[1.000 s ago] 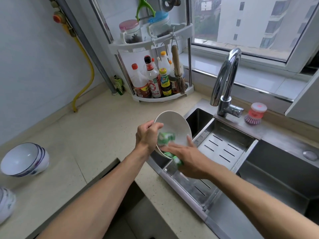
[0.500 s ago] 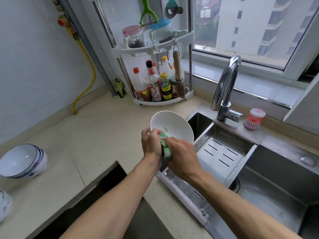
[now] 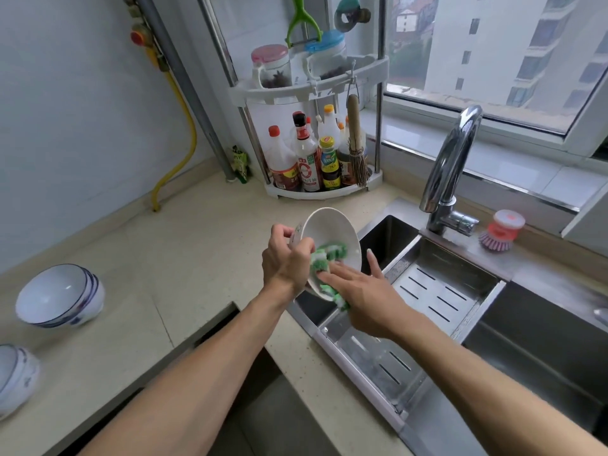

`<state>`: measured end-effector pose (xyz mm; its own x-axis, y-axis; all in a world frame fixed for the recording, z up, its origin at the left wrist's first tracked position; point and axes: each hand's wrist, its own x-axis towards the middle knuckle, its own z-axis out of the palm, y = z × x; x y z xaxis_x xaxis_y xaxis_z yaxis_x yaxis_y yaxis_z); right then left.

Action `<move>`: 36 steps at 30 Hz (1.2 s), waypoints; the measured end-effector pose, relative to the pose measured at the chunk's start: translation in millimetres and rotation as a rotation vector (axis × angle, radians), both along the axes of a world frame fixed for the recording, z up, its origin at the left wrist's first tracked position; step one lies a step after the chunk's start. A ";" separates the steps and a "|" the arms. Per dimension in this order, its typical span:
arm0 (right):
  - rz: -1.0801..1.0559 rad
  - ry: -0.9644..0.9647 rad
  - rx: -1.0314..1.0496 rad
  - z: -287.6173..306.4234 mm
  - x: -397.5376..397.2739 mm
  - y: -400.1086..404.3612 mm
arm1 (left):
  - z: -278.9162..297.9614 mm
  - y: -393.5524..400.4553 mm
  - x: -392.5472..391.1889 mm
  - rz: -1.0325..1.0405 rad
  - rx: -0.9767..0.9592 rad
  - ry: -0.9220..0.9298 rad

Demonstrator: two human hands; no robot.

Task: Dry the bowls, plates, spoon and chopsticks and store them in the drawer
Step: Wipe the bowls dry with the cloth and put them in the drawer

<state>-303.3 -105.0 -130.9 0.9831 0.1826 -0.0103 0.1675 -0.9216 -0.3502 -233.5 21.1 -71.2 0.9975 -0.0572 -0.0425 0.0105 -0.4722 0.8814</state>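
Observation:
My left hand point(image 3: 284, 258) grips the left rim of a white bowl point(image 3: 332, 227), holding it tilted over the sink's left edge with its opening facing right. A green and white cloth point(image 3: 329, 256) lies inside the bowl. My right hand point(image 3: 365, 297) presses the cloth against the bowl's inner wall with straight fingers and the thumb spread out. A stack of blue-rimmed bowls point(image 3: 59, 297) leans on the counter at the left. Another patterned bowl point(image 3: 16, 376) sits at the left edge. No plates, spoon or chopsticks are in view.
An open drawer gap point(image 3: 214, 330) shows below the counter edge under my left arm. A slotted steel drain tray point(image 3: 441, 291) sits in the sink, with the faucet point(image 3: 450, 166) behind. A red dish brush point(image 3: 500, 230) and a corner rack of sauce bottles point(image 3: 316, 159) stand further back.
My right hand went from gripping the cloth at the rim to pressing it flat inside the bowl with fingers spread. The bowl stayed in my left hand.

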 end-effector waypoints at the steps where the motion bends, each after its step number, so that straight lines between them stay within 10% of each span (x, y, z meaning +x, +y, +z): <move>1: -0.030 0.002 0.008 -0.8 2.9 2.4 | -0.5 -1.8 0.1 0.021 -0.004 -0.007; 6: -0.013 0.066 0.502 -0.3 -1.7 26.7 | -6.1 -3.3 4.2 0.095 -0.030 -0.020; 12: 0.193 -0.316 -0.015 -16.7 -2.1 -31.4 | -0.7 5.7 21.1 -0.118 -0.011 0.243; 16: 0.153 -0.510 -0.066 -18.6 0.2 -23.6 | 3.7 3.7 29.5 -0.091 -0.277 0.510; 21: -0.026 -0.595 0.005 -2.8 7.0 1.1 | -22.0 -6.5 -5.3 0.021 -0.617 0.416; 26: -0.057 -0.404 0.304 -0.3 4.0 11.9 | -18.4 -19.5 -10.6 0.206 -0.572 0.235; 31: -0.007 -0.157 -0.016 -3.1 5.1 -20.3 | -9.7 -13.8 -5.6 0.117 -0.319 0.059; 36: 0.060 0.061 0.422 8.7 -4.5 7.3 | -10.9 -12.6 -4.2 0.158 -0.217 0.010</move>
<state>-307.8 -97.7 -122.2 0.9706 0.2398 0.0200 0.1837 -0.6846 -0.7054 -237.7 8.6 -82.1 0.9943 0.0906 -0.0566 0.0788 -0.2635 0.9614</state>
